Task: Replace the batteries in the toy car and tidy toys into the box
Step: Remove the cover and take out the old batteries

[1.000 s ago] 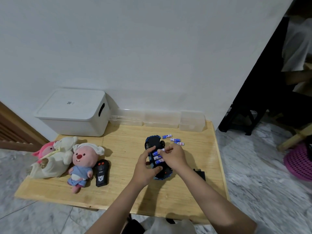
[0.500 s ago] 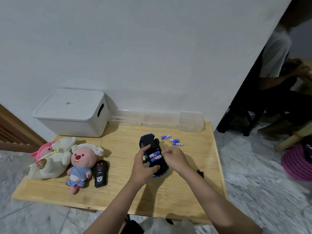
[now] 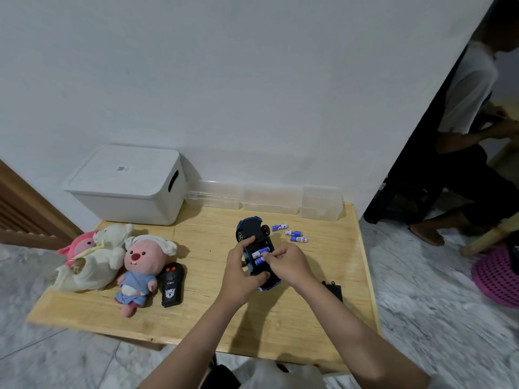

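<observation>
The toy car (image 3: 254, 240) lies upside down near the middle of the table (image 3: 323, 310), a bit toward the back, with its battery bay open and blue batteries (image 3: 259, 253) inside; no words on them can be read. At the back left corner sits a white box (image 3: 126, 189) with its lid on and a small square label on top, too tiny to read; by the left edge lie a pink plush (image 3: 80, 244), a white plush (image 3: 95, 259) and a pink plush in blue clothes (image 3: 137, 269), touching one another; just beside them lies a black remote (image 3: 171, 284) with a white badge whose writing cannot be read. The left hand (image 3: 241, 273) wraps around the car's left side, fingers curled and thumb under its near end; the right hand (image 3: 286, 262) has its fingertips pinched on a battery in the bay. Three loose batteries (image 3: 292, 233) lie just right of the car's far end; clear tubs (image 3: 266, 200) line the back edge against the white wall; a small black cover (image 3: 332, 289) lies near the right edge, partly behind the right arm. The table is light wood; the floor is grey marble. Past the right side a person sits in a dark doorway, and a purple basket (image 3: 497, 279) stands on the floor.
</observation>
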`<state>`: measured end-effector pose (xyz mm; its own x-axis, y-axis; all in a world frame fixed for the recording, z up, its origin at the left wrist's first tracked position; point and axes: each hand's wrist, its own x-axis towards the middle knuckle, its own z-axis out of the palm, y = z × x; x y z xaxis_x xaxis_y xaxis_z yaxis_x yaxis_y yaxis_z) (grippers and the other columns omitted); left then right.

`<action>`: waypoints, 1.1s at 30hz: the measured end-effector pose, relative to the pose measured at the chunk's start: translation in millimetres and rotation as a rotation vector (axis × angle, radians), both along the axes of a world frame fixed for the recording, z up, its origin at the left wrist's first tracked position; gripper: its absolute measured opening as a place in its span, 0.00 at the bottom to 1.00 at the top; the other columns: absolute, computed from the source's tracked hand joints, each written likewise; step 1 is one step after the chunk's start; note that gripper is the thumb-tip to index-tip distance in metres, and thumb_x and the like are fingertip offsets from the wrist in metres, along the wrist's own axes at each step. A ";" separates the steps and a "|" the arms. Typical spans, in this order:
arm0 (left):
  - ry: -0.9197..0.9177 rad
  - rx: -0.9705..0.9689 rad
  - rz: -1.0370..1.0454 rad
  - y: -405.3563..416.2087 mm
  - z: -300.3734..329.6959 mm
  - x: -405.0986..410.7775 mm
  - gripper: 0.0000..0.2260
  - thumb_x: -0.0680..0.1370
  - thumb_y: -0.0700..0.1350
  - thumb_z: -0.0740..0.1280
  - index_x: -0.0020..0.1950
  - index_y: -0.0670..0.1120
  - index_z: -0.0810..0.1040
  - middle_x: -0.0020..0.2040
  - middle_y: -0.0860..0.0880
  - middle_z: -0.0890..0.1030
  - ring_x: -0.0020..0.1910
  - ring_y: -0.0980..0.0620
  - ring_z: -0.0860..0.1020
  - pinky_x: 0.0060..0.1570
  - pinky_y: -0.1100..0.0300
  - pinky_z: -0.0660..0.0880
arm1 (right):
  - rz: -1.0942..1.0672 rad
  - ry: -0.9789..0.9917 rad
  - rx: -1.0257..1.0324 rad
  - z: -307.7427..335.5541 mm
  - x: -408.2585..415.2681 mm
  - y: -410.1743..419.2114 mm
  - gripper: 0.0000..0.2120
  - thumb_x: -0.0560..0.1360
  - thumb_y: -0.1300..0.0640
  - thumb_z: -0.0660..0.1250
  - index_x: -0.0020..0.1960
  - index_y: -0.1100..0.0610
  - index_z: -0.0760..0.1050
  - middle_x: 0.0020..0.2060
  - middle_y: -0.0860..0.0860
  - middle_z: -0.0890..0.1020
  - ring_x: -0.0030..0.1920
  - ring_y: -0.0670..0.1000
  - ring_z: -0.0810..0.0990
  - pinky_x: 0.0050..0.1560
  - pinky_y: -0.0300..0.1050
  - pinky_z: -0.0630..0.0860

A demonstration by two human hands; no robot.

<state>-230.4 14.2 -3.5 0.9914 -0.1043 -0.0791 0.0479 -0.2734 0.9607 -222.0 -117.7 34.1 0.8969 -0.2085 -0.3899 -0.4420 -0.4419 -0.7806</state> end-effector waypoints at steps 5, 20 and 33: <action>-0.030 0.014 -0.013 -6.5 -2.4 -3.0 0.35 0.63 0.40 0.75 0.65 0.60 0.69 0.61 0.57 0.71 0.62 0.53 0.73 0.60 0.53 0.74 | -0.016 -0.131 -0.003 9.0 -2.4 11.1 0.08 0.72 0.52 0.72 0.39 0.52 0.74 0.34 0.41 0.76 0.39 0.45 0.77 0.34 0.33 0.69; -0.083 0.007 0.060 -2.5 -2.4 -5.0 0.35 0.65 0.34 0.74 0.64 0.61 0.68 0.59 0.56 0.71 0.59 0.66 0.70 0.55 0.71 0.71 | -0.018 0.007 0.067 4.8 -4.1 2.8 0.15 0.68 0.50 0.76 0.35 0.51 0.69 0.35 0.47 0.74 0.40 0.50 0.76 0.44 0.48 0.75; 0.014 -0.012 0.056 7.3 -4.6 -7.2 0.36 0.60 0.41 0.72 0.66 0.60 0.69 0.61 0.56 0.71 0.62 0.53 0.72 0.61 0.53 0.73 | -0.359 0.002 0.573 13.8 11.5 10.0 0.06 0.73 0.64 0.61 0.48 0.55 0.72 0.37 0.53 0.76 0.26 0.48 0.67 0.23 0.38 0.64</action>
<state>-237.6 21.5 -8.0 0.9945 -0.0497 -0.0917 0.0758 -0.2587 0.9630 -210.5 -107.7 48.0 0.8098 -0.2534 -0.5292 -0.4856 0.2168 -0.8469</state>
